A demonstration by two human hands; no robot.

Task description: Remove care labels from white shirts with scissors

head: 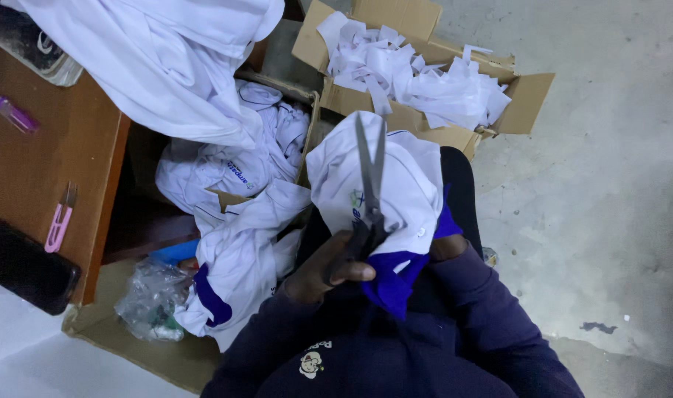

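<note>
left hand [325, 269] grips the scissors [369, 188], right hand [445, 247] bunches the white shirt [403, 184]. Soft, floppy fabric, best pinched by its collar.

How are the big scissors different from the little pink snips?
The big scissors are grey, long-bladed and held upright in the left hand; the pink snips are small and lie untouched on the brown table. Both are cutting tools.

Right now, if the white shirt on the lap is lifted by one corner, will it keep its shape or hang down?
The white shirt would probably hang limp: it already drapes in soft folds over the knee. It looks light, being thin cloth. It may slide off, as only the left hand, holding scissors, rests near it.
</note>
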